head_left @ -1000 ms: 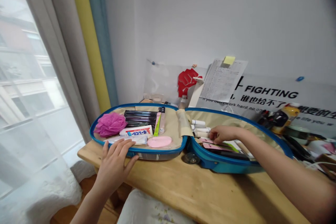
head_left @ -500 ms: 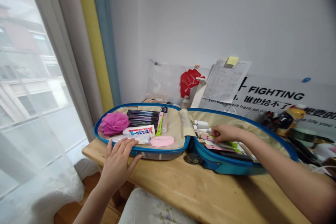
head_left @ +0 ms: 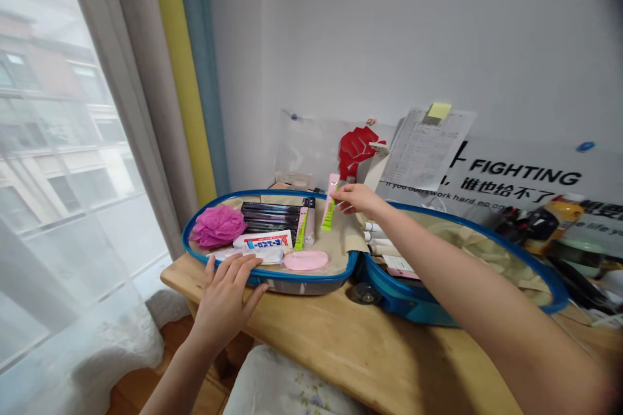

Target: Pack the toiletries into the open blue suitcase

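Note:
An open blue suitcase (head_left: 311, 286) lies on the wooden table with both halves spread. Pinched in my right hand (head_left: 357, 199) is a slim pink and green packet (head_left: 329, 207), held upright above the left half. My left hand (head_left: 228, 292) rests with fingers spread on the near rim of that half. Inside it are a purple bath puff (head_left: 219, 227), several black packs (head_left: 269, 217), a toothpaste box (head_left: 263, 241), a pink oval case (head_left: 306, 260) and a similar pink and green packet (head_left: 302, 230). White-capped tubes (head_left: 374, 233) lie in the right half, partly hidden by my right forearm.
The wooden table (head_left: 350, 343) runs along the wall. Bottles (head_left: 559, 224) and other clutter stand at its right end. Behind the suitcase hang a poster with a red fist (head_left: 357, 149) and a paper sheet (head_left: 428, 149). Curtains (head_left: 182, 78) are at the left.
My right hand has risen from the right half and moved left over the other half, carrying the pink and green packet. My left hand stays at the rim.

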`<state>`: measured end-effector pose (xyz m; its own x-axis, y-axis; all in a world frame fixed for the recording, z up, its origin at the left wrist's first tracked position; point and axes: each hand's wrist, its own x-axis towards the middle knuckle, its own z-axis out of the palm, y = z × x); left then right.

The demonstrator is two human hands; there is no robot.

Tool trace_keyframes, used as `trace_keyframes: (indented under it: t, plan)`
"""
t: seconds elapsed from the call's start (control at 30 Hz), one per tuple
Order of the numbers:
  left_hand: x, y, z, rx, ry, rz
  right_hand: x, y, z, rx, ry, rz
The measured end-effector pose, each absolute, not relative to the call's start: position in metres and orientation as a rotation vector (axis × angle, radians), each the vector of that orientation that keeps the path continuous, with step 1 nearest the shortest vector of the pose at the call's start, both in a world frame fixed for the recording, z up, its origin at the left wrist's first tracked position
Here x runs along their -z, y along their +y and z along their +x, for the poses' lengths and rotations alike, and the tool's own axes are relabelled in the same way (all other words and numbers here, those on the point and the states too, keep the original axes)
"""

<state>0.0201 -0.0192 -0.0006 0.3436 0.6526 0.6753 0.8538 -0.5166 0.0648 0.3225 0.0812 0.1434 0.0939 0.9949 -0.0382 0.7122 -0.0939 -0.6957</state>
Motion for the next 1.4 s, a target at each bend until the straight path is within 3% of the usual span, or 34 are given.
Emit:
trace_keyframes:
  t: [0.3,0.83,1.2,1.4]
  plan:
    - [0.001,-0.019,0.02,0.966,-1.341,-2.302,-0.099,0.114,0.276,-0.946,-1.683,-2.033]
    - [0.0,-0.019,0.02,0.952,-1.346,-2.312,-0.083,0.114,0.277,-0.758,-1.877,-2.204]
    - [0.001,-0.019,0.021,0.96,-1.337,-2.306,-0.152,0.087,0.333,-0.422,-1.939,-1.975]
    - [0.002,-0.018,0.02,0.957,-1.342,-2.306,-0.153,0.027,0.408,-0.648,-2.271,-2.032]
